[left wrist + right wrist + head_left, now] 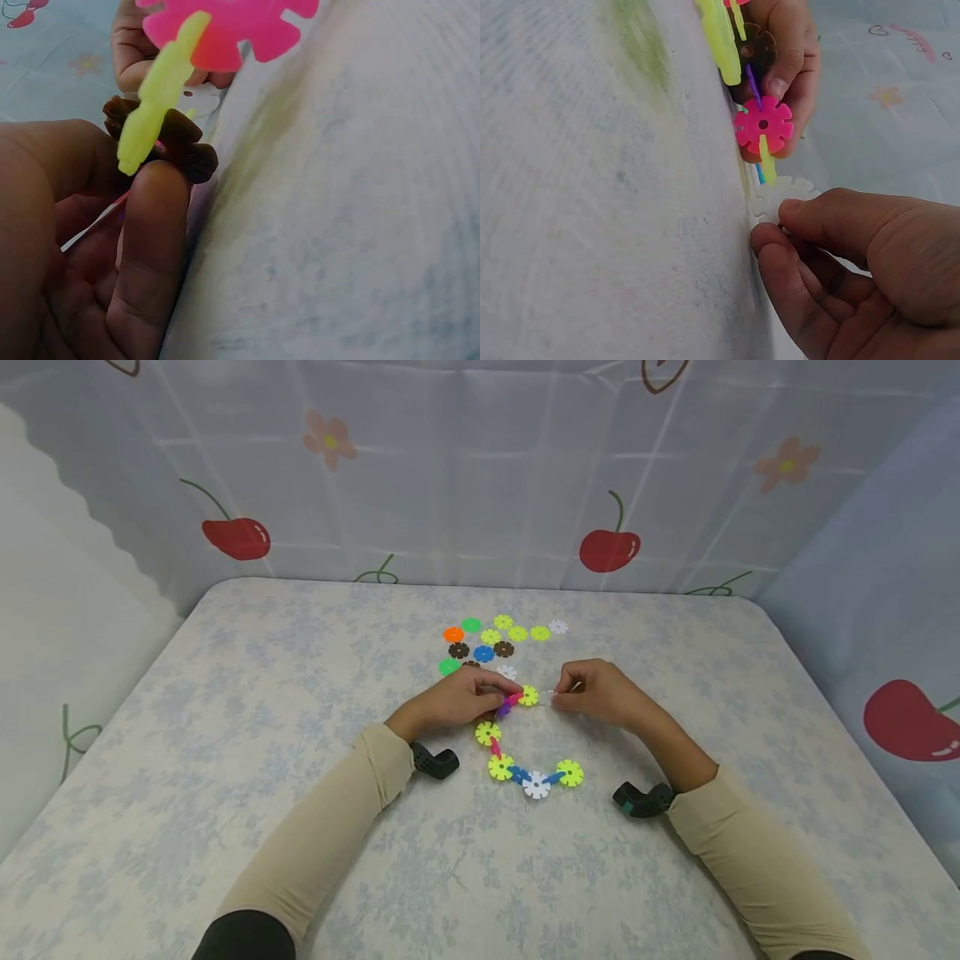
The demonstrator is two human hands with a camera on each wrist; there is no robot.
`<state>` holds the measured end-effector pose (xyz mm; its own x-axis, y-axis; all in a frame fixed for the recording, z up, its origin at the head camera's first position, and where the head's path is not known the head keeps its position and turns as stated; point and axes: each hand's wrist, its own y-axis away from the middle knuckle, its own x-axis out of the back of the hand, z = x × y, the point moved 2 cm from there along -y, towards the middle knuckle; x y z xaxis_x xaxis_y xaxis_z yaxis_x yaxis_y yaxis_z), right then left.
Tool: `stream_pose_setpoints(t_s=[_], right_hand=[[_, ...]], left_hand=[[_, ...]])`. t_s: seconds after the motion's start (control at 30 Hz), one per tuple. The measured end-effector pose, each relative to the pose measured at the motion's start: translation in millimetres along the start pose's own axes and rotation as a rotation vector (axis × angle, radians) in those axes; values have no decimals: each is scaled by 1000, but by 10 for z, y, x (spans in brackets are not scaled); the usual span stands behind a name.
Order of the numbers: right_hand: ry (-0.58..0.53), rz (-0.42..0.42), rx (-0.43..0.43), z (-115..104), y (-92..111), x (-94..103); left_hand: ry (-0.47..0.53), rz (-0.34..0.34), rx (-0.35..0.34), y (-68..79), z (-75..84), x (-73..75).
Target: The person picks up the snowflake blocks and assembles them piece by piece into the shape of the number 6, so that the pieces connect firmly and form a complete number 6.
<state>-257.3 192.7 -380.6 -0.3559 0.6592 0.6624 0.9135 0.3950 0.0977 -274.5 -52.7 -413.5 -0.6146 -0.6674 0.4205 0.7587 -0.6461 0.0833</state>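
A curved chain of notched plastic discs lies on the table, with a white disc and a yellow disc at its near end. My left hand holds the chain's far part, thumb and fingers at the pink disc and purple disc. Close by in the left wrist view is a brown disc. From the pink one a yellow disc sticks out toward the right. Between thumb and forefinger, my right hand pinches a white disc, its rim right at the yellow disc's edge.
Beyond the hands lie several loose discs, among them an orange disc, a blue disc, a green disc and a white disc. A patterned cloth covers the table; a printed curtain hangs behind it.
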Motion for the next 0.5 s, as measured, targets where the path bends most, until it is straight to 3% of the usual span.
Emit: stream_pose_setpoints(t_s=[0.3, 0.5], right_hand=[[-36, -7, 2, 13, -11, -20], [6, 19, 7, 2, -12, -52]], left_hand=[[52, -26, 5, 4, -15, 8], [91, -41, 26, 15, -12, 7]])
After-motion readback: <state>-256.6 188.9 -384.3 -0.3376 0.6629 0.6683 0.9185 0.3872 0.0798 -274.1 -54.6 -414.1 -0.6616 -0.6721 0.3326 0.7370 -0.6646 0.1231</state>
